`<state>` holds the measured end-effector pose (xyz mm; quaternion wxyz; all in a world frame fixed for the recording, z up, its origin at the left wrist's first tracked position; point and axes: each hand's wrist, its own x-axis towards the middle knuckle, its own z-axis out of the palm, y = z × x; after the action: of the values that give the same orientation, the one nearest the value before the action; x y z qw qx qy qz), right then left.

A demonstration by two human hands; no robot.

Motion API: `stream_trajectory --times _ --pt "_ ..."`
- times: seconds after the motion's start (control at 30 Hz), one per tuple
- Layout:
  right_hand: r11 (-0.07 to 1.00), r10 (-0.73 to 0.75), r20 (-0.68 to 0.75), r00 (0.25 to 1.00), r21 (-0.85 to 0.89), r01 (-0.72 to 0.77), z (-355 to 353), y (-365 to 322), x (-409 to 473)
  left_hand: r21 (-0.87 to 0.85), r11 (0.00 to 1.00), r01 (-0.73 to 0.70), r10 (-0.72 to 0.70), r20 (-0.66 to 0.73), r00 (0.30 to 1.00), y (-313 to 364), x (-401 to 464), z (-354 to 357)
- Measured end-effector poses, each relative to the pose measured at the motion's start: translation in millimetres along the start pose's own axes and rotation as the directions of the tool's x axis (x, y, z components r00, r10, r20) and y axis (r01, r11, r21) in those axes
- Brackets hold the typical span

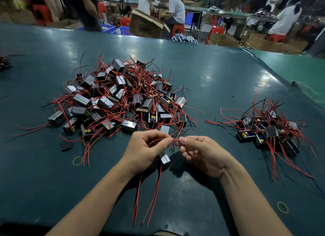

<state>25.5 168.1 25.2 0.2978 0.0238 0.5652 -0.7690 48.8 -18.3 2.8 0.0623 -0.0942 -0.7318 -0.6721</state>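
Red lead (175, 140), near the big pile (119, 98), is pinched by my left hand (146, 151) and right hand (204, 154). I'd keep it taut.

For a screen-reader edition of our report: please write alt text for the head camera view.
A left hand and a right hand pinch one red wire between them over a green table; the left also holds a small black module. A large pile of wired modules lies beyond, a smaller pile to the right.

A single head-worn wide-angle view looks forward and down over the dark green counter (211, 74), close above the hands (146, 151) at lower centre.
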Motion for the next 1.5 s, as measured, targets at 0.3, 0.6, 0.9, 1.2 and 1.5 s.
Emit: stream_trajectory --times 0.3,0.6,0.9,1.2,1.5 --pt "0.838 -0.402 -0.219 0.889 -0.478 0.261 15 21 7 0.100 0.992 -0.076 0.085 -0.090 0.992 -3 0 4" --pt "0.171 -0.845 0.142 0.515 -0.842 0.512 2 26 11 -0.006 1.000 -0.005 0.005 -0.134 0.991 -4 3 2" --pt "-0.124 -0.870 0.353 0.345 -0.832 0.540 -6 23 14 -0.053 0.999 0.014 -0.020 -0.099 0.995 -6 2 1" --pt "0.770 -0.519 -0.016 0.855 -0.442 0.460 4 15 2 -0.096 0.995 0.017 -0.022 -0.052 0.998 -5 1 0" --pt "0.986 -0.120 -0.181 0.976 0.096 0.139 20 12 3 -0.035 0.999 -0.039 0.037 -0.045 0.998 -2 1 5"
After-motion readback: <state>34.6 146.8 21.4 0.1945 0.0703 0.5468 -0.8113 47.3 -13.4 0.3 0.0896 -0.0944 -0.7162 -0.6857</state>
